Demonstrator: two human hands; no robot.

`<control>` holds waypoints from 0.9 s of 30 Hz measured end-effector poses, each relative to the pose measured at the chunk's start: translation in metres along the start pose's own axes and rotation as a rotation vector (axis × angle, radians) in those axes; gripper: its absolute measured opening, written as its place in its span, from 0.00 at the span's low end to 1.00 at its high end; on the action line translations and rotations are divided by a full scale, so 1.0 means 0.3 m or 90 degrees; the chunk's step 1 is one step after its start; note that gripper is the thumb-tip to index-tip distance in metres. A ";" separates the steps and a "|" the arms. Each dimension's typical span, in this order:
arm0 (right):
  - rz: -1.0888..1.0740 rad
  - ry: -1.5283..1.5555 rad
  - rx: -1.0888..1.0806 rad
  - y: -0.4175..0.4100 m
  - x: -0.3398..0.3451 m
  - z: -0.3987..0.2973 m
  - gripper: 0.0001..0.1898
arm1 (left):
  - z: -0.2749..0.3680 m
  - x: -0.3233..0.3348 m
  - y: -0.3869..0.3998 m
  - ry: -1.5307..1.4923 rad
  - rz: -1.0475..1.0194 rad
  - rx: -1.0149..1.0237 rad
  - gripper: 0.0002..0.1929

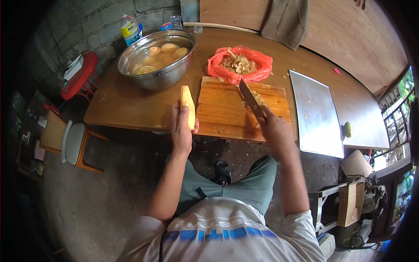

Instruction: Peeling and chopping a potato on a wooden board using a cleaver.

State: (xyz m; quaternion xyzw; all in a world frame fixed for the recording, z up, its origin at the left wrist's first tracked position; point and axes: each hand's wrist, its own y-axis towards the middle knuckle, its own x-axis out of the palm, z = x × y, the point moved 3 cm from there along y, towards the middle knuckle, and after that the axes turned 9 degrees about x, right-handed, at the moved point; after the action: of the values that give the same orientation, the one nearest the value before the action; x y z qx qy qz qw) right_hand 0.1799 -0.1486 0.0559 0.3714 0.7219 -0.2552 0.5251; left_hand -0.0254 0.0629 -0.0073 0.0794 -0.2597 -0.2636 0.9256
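My left hand [181, 126] holds a peeled, pale yellow root vegetable [187, 108] upright near the table's front edge. In my right hand [278, 129] is the handle of a knife with a broad dark blade [251, 98], which points away from me over the wooden cutting board [222, 111]. Some peelings [258, 97] lie on the board beside the blade. Just behind the board sits a red plastic bag [215, 67], its mouth spread around a heap of peelings [240, 64]. To the left stands a steel bowl [157, 80] of cloudy water with several peeled pieces [169, 48] in it.
A shiny flat metal sheet [316, 111] lies right of the board, with a green fruit [347, 129] beyond it. Bottles [129, 29] stand behind the bowl. A brown cloth [288, 23] hangs at the back. On the left are a red stool [80, 77] and a chair [73, 144].
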 end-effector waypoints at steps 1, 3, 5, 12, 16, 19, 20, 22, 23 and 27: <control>-0.008 -0.065 -0.013 0.026 -0.025 0.070 0.16 | -0.001 0.018 0.007 0.028 -0.014 0.005 0.19; 0.074 -0.095 -0.063 0.066 -0.132 0.141 0.13 | -0.007 0.062 0.021 0.073 -0.042 0.001 0.20; 0.077 -0.180 -0.087 0.156 -0.236 0.176 0.12 | -0.036 0.100 0.034 0.108 -0.074 0.011 0.23; 0.102 -0.239 -0.252 0.304 -0.214 0.235 0.15 | -0.122 0.077 0.042 0.266 -0.087 0.133 0.25; 0.088 -0.287 -0.315 0.256 -0.334 0.178 0.12 | -0.121 0.056 0.039 0.301 -0.091 0.130 0.25; 0.170 -0.343 -0.370 0.271 -0.376 0.093 0.13 | -0.120 0.061 0.036 0.281 -0.096 0.101 0.25; 0.211 -0.347 -0.401 0.276 -0.368 0.049 0.13 | -0.124 0.064 0.038 0.259 -0.095 0.098 0.25; 0.196 -0.397 -0.399 0.310 -0.325 -0.011 0.15 | -0.128 0.075 0.040 0.234 -0.098 0.097 0.25; 0.180 -0.448 -0.400 0.316 -0.309 -0.025 0.17 | -0.132 0.083 0.036 0.249 -0.096 0.088 0.25; 0.046 -0.479 -0.321 0.306 -0.371 -0.026 0.18 | -0.135 0.055 0.024 0.254 -0.093 0.094 0.25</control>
State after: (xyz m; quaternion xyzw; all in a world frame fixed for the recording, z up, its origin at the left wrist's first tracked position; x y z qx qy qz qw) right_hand 0.2687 -0.1180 0.1658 0.1385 0.5071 -0.1702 0.8335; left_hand 0.0109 0.0607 -0.0325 0.2161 -0.0834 -0.2889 0.9289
